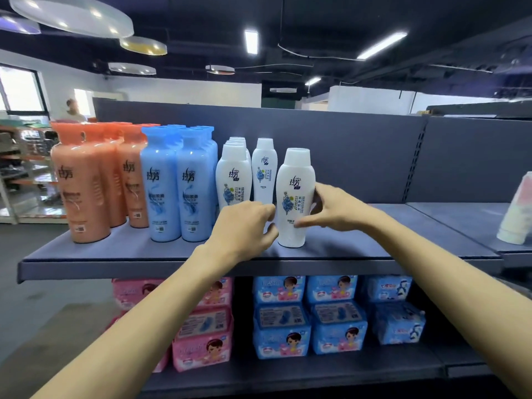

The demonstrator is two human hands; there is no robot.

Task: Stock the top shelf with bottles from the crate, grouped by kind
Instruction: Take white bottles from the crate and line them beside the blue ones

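Two bare hands close on a white plastic shampoo bottle with a blue flower label (295, 197) standing upright near the front edge of the dark grey metal top shelf (115, 254). The right hand (335, 210) wraps it from the right, thumb across the lower front and fingers behind, a grip open just to the bottle's width. The left hand (244, 226) is loosely curled, fingertips at the bottle's left side; whether they press it cannot be told.

To the left stand further white bottles (233, 174): one file running back, about four caps showing, and a single bottle (264, 168) just beside it, farther back. Left again are blue plastic bottles (180, 182), two at the front with more behind, count unclear, then orange plastic bottles (86, 180), three visible at the front of their group, others hidden.

Right of the held bottle the shelf lies open as far as the upright. On the neighbouring shelf section a blurred pale pink-and-white bottle (518, 211) stands at the frame's edge. Below, pink packets (201, 341) and blue packets (311, 315) are stacked.
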